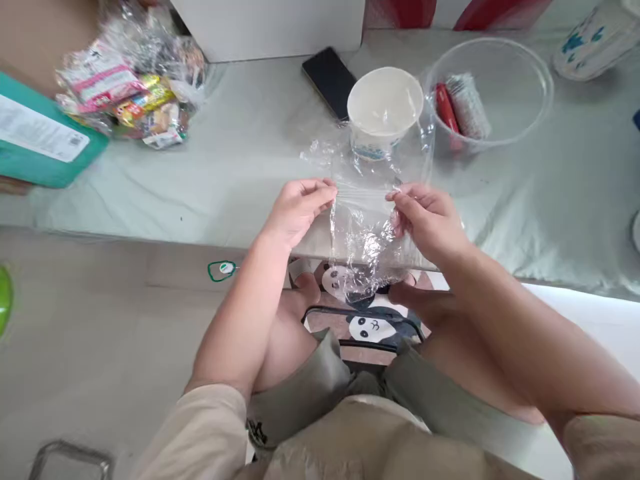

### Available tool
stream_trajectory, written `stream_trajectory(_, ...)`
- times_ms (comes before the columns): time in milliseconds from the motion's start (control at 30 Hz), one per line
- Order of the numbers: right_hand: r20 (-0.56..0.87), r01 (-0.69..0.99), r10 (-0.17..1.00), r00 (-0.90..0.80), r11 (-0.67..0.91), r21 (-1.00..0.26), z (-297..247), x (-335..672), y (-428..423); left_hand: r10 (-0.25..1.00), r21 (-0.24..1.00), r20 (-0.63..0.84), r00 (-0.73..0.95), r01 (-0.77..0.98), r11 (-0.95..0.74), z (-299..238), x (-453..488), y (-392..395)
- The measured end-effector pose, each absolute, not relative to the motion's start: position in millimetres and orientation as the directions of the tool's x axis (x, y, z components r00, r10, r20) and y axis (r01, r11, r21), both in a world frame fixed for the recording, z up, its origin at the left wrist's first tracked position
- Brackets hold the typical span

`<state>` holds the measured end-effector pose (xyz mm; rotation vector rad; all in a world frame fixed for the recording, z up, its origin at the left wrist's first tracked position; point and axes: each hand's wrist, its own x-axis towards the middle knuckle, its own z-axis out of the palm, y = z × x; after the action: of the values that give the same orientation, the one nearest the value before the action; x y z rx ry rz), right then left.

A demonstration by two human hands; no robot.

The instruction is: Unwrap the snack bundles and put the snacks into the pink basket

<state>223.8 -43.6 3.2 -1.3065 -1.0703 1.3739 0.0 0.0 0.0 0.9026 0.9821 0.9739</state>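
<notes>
A clear plastic bag (pixel 367 227) is stretched between my two hands at the near edge of the cloth-covered table, its lower part hanging over the edge. My left hand (pixel 303 207) pinches the bag's left side between thumb and fingers. On the opposite side my right hand (pixel 425 217) grips it the same way. Part of the crinkled film lies on the table, in front of a white paper bowl (pixel 385 107). Right of that bowl is a round clear plastic tub (pixel 525 117) with a red packet (pixel 447 108) and a silvery packet (pixel 469 105) in it.
A black phone (pixel 327 77) lies behind the bowl. Wrapped snacks (pixel 135 87) are heaped at the back left beside a teal box (pixel 50 150). A patterned paper cup (pixel 593 43) lies tilted at the back right. Below the table is a panda-print mat (pixel 373 327).
</notes>
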Motion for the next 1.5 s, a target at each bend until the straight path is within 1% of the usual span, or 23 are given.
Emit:
stream_trajectory(67,-0.178,-0.066,0.984,-0.015,-0.179,-0.982,2,224,-44,0.948,0.871,-0.242,0.205,-0.383,0.306,0,6,-2)
stream_trajectory(133,-0.168,-0.072,0.985,-0.027,-0.169,-0.983,0,224,-45,0.933,0.824,-0.273,0.235,-0.444,0.353,2,12,-4)
stream_trajectory(167,-0.161,-0.075,0.986,-0.034,-0.163,-0.984,0,224,-45,0.909,0.797,-0.303,0.285,-0.448,0.406,2,14,-5)
stream_trajectory(233,-0.156,-0.073,0.987,-0.047,-0.16,-0.984,0,224,-44,0.833,0.775,-0.374,0.407,-0.356,0.522,3,19,-6)
stream_trajectory(300,-0.163,-0.071,0.985,-0.05,-0.166,-0.984,0,225,-44,0.791,0.798,-0.413,0.451,-0.24,0.553,3,21,-5)
stream_trajectory(400,-0.195,-0.076,0.978,-0.074,-0.201,-0.977,0,228,-45,0.856,0.884,-0.341,0.389,-0.178,0.432,1,19,-3)
stream_trajectory(467,-0.195,-0.049,0.977,-0.082,-0.199,-0.979,-2,230,-46,0.879,0.923,-0.283,0.383,-0.139,0.358,-1,16,-3)
stream_trajectory(533,-0.13,0.015,0.989,-0.075,-0.129,-0.991,-6,231,-46,0.873,0.944,-0.264,0.41,-0.074,0.321,-3,14,-3)
stream_trajectory(600,0.0,0.111,0.999,-0.046,0.005,-0.994,-11,231,-46,0.876,0.954,-0.263,0.404,-0.026,0.298,-4,14,-4)
stream_trajectory(700,0.201,0.246,0.98,0.005,0.193,-0.95,-19,233,-44,0.894,0.955,-0.273,0.356,-0.013,0.297,-7,16,-3)
stream_trajectory(767,0.275,0.279,0.961,0.022,0.259,-0.925,-22,234,-42,0.89,0.95,-0.282,0.357,-0.023,0.31,-9,17,-3)
stream_trajectory(867,0.324,0.25,0.946,0.023,0.309,-0.918,-24,237,-41,0.907,0.953,-0.249,0.34,-0.081,0.292,-14,16,-1)
stream_trajectory(967,0.312,0.203,0.95,-0.005,0.307,-0.93,-22,238,-40,0.942,0.968,-0.178,0.283,-0.124,0.22,-15,15,0)
stream_trajectory(1100,0.3,0.178,0.953,-0.029,0.301,-0.937,-19,235,-40,0.948,0.966,-0.187,0.258,-0.129,0.225,-9,12,4)
stream_trajectory(1167,0.218,0.141,0.975,-0.04,0.221,-0.965,-19,233,-39,0.953,0.971,-0.181,0.242,-0.11,0.212,-5,9,6)
stream_trajectory(1267,0.075,0.102,0.997,-0.024,0.077,-0.992,-21,231,-37,0.961,0.987,-0.127,0.245,-0.061,0.146,-3,2,8)
stream_trajectory(1367,0.013,0.047,0.997,0.07,0.01,-0.999,-25,231,-32,0.967,0.999,-0.02,0.253,-0.024,0.027,-9,-4,10)
stream_trajectory(1433,-0.026,-0.034,0.99,0.137,-0.022,-0.999,-28,233,-28,0.968,0.997,0.071,0.241,0.003,-0.074,-14,-7,12)
stream_trajectory(1500,-0.1,-0.132,0.984,0.146,-0.081,-0.988,-30,234,-25,0.962,0.99,0.123,0.242,0.042,-0.137,-19,-8,13)
